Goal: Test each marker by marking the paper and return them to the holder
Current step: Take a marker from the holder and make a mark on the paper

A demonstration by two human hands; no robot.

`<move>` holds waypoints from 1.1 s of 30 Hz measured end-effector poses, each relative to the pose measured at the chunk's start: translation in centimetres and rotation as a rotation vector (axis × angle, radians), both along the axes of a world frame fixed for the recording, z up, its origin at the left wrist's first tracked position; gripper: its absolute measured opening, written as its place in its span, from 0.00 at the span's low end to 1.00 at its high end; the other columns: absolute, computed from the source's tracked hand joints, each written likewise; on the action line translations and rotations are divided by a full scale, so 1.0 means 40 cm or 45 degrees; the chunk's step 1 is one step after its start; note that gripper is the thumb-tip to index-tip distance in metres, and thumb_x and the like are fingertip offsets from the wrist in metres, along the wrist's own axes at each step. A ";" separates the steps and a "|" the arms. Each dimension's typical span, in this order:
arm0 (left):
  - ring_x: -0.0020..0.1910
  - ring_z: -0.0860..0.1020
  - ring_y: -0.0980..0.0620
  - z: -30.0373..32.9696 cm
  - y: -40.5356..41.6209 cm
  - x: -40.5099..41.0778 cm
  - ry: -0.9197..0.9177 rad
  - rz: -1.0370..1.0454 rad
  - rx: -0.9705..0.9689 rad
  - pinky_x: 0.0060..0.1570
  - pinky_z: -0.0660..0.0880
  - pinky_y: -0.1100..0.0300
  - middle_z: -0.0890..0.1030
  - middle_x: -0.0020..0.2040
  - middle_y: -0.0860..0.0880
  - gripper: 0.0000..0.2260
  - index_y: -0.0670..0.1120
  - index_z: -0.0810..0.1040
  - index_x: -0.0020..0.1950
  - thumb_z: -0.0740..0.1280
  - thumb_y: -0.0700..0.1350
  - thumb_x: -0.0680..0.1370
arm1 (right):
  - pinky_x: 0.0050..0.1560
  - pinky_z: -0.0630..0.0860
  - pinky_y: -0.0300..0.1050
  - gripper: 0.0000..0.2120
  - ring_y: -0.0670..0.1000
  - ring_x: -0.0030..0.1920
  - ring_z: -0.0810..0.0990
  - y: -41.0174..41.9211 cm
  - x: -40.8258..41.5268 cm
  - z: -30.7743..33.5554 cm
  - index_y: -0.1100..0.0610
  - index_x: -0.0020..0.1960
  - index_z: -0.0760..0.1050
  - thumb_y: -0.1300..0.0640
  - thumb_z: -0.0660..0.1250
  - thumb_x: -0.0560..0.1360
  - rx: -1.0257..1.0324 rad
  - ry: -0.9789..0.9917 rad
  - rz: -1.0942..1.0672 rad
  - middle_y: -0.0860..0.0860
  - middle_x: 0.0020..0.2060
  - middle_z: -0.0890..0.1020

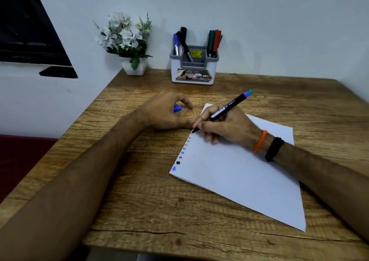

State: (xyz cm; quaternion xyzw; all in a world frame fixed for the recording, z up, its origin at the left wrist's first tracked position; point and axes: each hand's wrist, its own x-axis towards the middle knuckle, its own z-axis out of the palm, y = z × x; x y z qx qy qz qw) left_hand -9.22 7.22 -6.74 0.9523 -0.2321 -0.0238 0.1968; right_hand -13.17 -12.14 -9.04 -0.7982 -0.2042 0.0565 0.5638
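A white sheet of paper lies on the wooden table, with a row of small coloured marks along its left edge. My right hand grips a black marker with a blue and teal rear end, its tip touching the paper near the top of that row. My left hand rests on the table just left of the paper and holds a blue cap between thumb and fingers. At the back stands a white and grey holder with several markers in its two side compartments.
A white pot of artificial white flowers stands left of the holder against the wall. A dark window frame fills the upper left. The table's left edge runs diagonally, with a dark red surface below it.
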 end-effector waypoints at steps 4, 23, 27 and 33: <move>0.63 0.70 0.54 -0.002 0.000 0.004 -0.003 0.006 0.014 0.55 0.66 0.59 0.73 0.67 0.52 0.23 0.54 0.76 0.61 0.73 0.60 0.69 | 0.26 0.75 0.39 0.04 0.47 0.26 0.80 0.000 -0.002 0.001 0.68 0.45 0.81 0.70 0.68 0.75 -0.019 -0.001 0.001 0.52 0.28 0.82; 0.59 0.69 0.56 -0.002 0.000 0.002 -0.007 -0.001 0.013 0.53 0.65 0.59 0.73 0.67 0.51 0.24 0.53 0.76 0.62 0.74 0.58 0.69 | 0.27 0.76 0.38 0.04 0.47 0.26 0.80 0.005 -0.007 0.008 0.68 0.45 0.81 0.70 0.68 0.75 -0.060 0.010 -0.006 0.52 0.27 0.82; 0.62 0.70 0.55 -0.005 0.000 0.004 -0.006 0.002 0.010 0.54 0.65 0.59 0.73 0.68 0.51 0.23 0.54 0.76 0.61 0.74 0.59 0.69 | 0.27 0.76 0.38 0.03 0.47 0.26 0.80 0.004 -0.007 0.008 0.68 0.45 0.81 0.69 0.68 0.75 -0.054 0.012 -0.010 0.55 0.29 0.82; 0.57 0.67 0.58 -0.005 0.000 0.004 -0.005 0.000 0.010 0.53 0.65 0.60 0.73 0.67 0.51 0.23 0.54 0.76 0.61 0.74 0.59 0.69 | 0.27 0.76 0.38 0.04 0.47 0.26 0.80 0.003 -0.006 0.006 0.68 0.45 0.81 0.69 0.68 0.74 -0.058 0.004 -0.015 0.54 0.29 0.82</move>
